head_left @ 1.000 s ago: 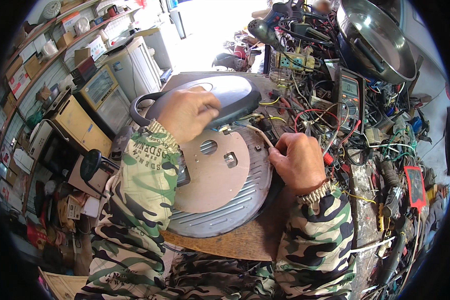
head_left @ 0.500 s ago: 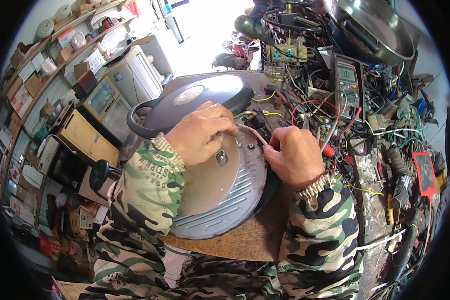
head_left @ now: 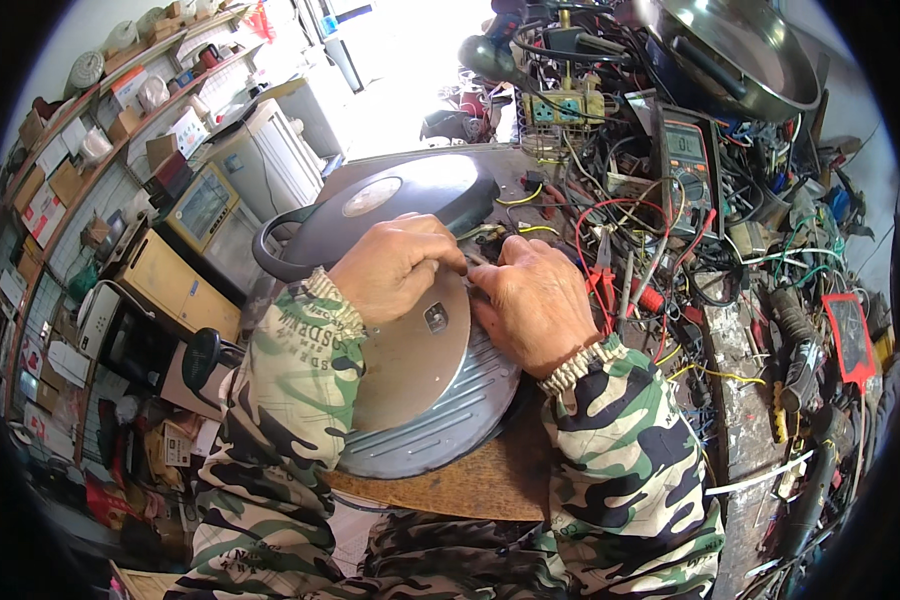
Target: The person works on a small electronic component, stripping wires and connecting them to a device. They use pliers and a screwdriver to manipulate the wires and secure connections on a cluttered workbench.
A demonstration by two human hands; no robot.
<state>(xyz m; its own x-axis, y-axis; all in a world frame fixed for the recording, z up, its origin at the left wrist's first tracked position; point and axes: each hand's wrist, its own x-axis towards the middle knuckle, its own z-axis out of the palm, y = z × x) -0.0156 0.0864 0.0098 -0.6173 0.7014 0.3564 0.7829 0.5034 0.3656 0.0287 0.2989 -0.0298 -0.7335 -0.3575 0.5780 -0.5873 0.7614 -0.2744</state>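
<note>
On the worktop (head_left: 480, 492), the round ribbed base (head_left: 478, 392) carries a flat disc (head_left: 410, 362), partly under the left hand (head_left: 398, 268) and just left of the right hand (head_left: 532, 302). Both hands curl narrowly at the base's far side; I cannot tell what they grip. Behind the base sits a dark lid (head_left: 425, 197).

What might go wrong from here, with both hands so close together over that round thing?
The tan disc lies over the ribbed plate, so it might shift or scrape if bumped.
The left hand and right hand nearly meet at the disc's upper edge, so fingers could perhaps get nicked.
The red wire loops near the right hand and could snag.
</note>
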